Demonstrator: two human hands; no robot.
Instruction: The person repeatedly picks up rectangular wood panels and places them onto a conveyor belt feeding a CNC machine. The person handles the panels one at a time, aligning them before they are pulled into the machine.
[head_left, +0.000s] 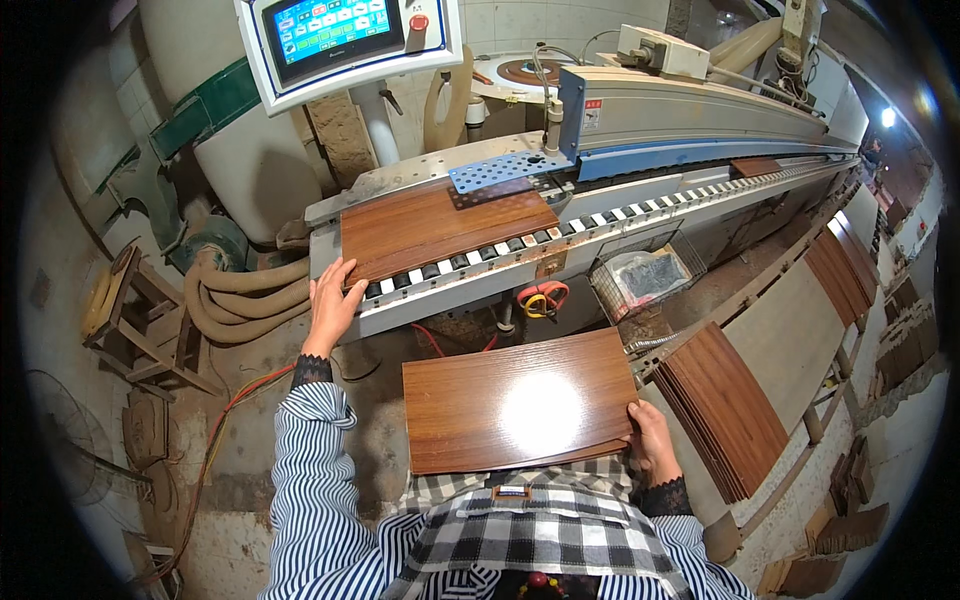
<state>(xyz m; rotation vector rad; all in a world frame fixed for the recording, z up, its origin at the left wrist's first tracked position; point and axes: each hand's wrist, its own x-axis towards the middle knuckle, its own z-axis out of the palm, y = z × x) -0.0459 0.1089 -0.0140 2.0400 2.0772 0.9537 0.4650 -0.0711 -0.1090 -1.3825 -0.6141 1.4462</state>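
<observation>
A brown wood-grain panel (442, 232) lies flat on the infeed of an edge-banding machine, its far right part under a blue perforated guard (510, 171). My left hand (334, 300) rests against the panel's near left corner with the fingers spread, not wrapped around it. In front of my checked apron (540, 517), my right hand (651, 439) grips the right edge of a glossy wood-grain panel (465, 412). At least one more panel shows beneath its lower right edge. Glare whitens the middle of the held panel.
A roller track (487, 253) runs along the machine, with another panel (755, 166) farther down. Stacked panels (720, 412) lie on boards to my right. A wire basket (649, 274) hangs below the track. Dust hoses (247, 300), a wooden stool (154, 322) and cables (217, 427) are left.
</observation>
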